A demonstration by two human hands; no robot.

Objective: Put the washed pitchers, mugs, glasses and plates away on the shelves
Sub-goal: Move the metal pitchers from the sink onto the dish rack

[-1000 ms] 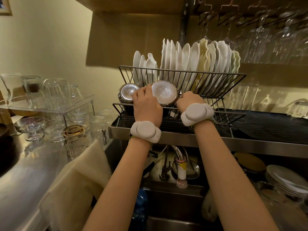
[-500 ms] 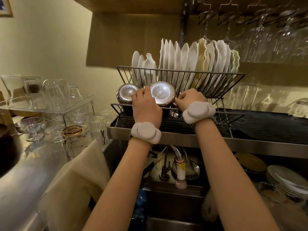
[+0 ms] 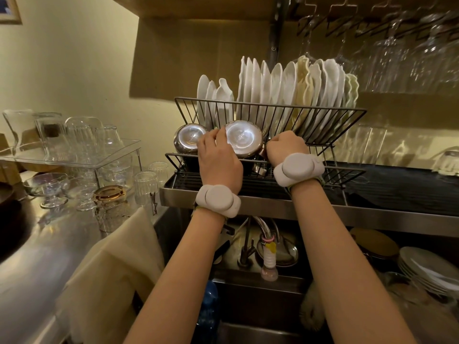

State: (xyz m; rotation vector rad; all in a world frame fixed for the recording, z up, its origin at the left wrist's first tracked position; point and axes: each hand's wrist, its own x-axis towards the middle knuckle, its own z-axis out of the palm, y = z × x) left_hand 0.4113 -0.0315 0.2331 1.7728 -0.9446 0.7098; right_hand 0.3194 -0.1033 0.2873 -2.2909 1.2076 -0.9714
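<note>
— Where were the hands at that moment?

— Both were up at the lower tier of the wire dish rack [image 3: 347, 142]. The left hand [image 3: 218, 160] lay curved against the left side of an upturned steel pitcher [image 3: 244, 139], fingers bent over its rim edge. The right hand [image 3: 285, 147] was curled into a fist at that pitcher's right side; whether it gripped the pitcher's handle or a rack wire, I could not tell.

— So the pitcher sat between them?

— Yes, bottom facing out, at the front left of the lower tier. A second steel pitcher [image 3: 188, 139] stood just beside it at the tier's left end, touching the left hand's fingertips or nearly so.

— And the plates?

— The white plates [image 3: 273, 90] stood on edge across the rack's upper tier, from its left end to its right.

— Anything else washed?

— Clear glasses [image 3: 82, 137] stood upside down on a clear riser [image 3: 74, 165] at the counter's back left, more glasses under and beside it. Stemmed glasses [image 3: 397, 50] hung from a rail at the upper right. A stack of plates [image 3: 427, 269] sat at the lower right, beside the sink.
</note>
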